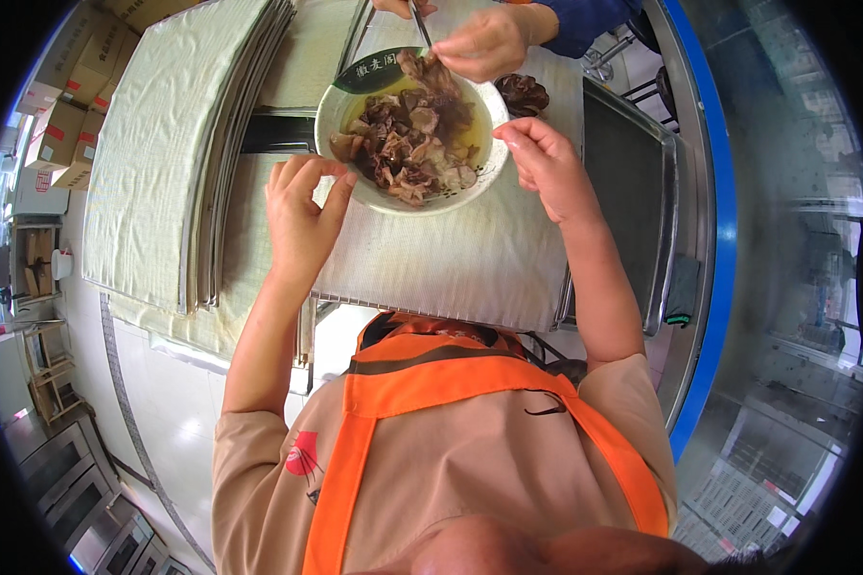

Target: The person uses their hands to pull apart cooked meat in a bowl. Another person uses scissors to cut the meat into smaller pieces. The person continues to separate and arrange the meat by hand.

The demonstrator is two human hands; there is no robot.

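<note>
A white round bowl (500,164) with a dark green patch bearing writing holds yellowish liquid and many brown, wrinkled food pieces (410,154) that look like soaked mushrooms. At its left rim is my left hand (306,208), thumb and index fingertips close together. My right hand (543,169) has thumb and index finger together at the right rim. Whether either pinches the rim or a small piece cannot be told. Across the bowl, a co-worker's hand (485,44) holds a brown piece over it; the other hand (400,7) grips scissors (421,27), partly cut off by the frame.
Dark brown food pieces (522,95) lie right of the bowl on the mesh-covered surface (446,266). Stacked mesh screens (158,151) rise at the left. A dark metal tray (622,208) lies at the right, beside a blue edge (726,215). Cardboard boxes (57,136) stand far left.
</note>
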